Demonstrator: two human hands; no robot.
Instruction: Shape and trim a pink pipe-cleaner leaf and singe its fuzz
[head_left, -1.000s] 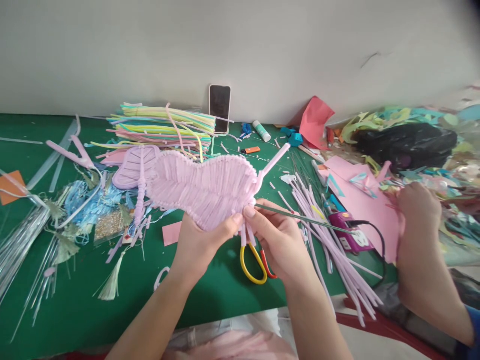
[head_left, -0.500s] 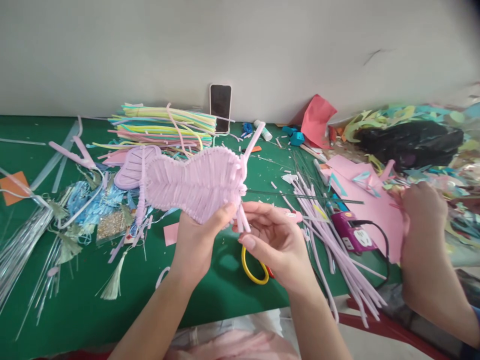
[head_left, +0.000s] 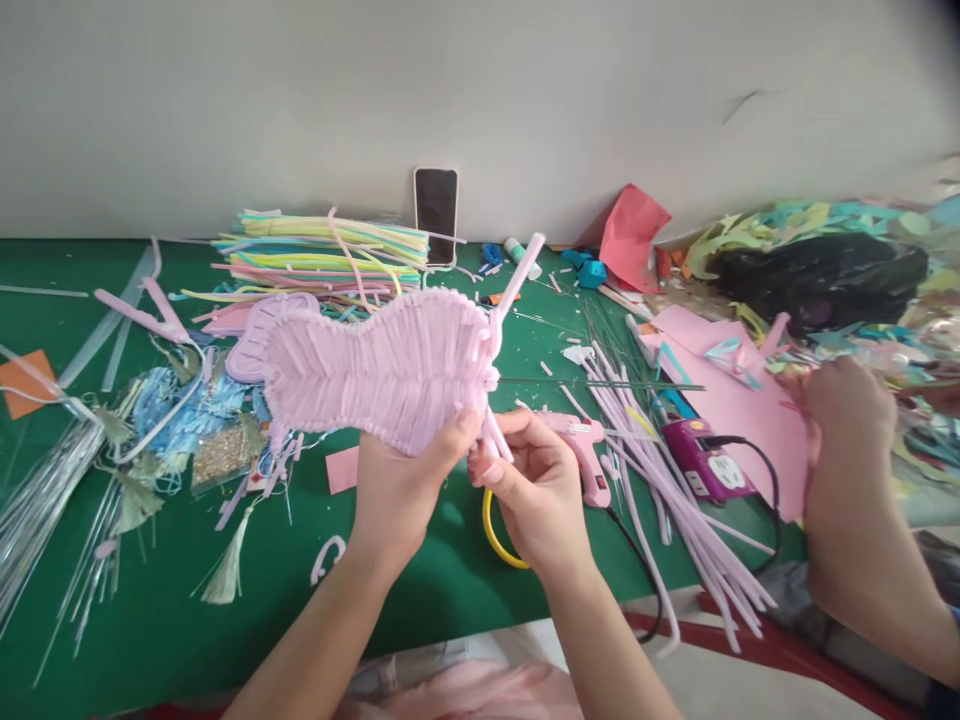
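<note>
A wavy-edged lilac piece made of packed pipe cleaners (head_left: 367, 375), shaped like a wing, is held up over the table. My left hand (head_left: 409, 480) grips its lower edge, thumb in front and fingers behind. At the right end, my right hand (head_left: 536, 490) pinches the short loose pipe-cleaner ends (head_left: 496, 438). Another pipe-cleaner end (head_left: 519, 272) sticks up at the top right corner. Thin dark wire (head_left: 630, 385) runs out to the right. Behind my right hand lie a pink glue gun (head_left: 591, 462) and scissors with a yellow handle (head_left: 496, 535), partly hidden.
Bundled coloured pipe cleaners (head_left: 322, 250) and a phone (head_left: 436, 215) stand at the back. Lilac pipe cleaners (head_left: 682, 530) and a purple power socket (head_left: 709, 465) lie right. Tassels (head_left: 229, 565) and silver strands (head_left: 45, 500) lie left. Another person's hand (head_left: 851, 430) rests far right.
The lilac piece has tilted and moved slightly left at its far end. My right hand has shifted a little left and down, uncovering more of the glue gun.
</note>
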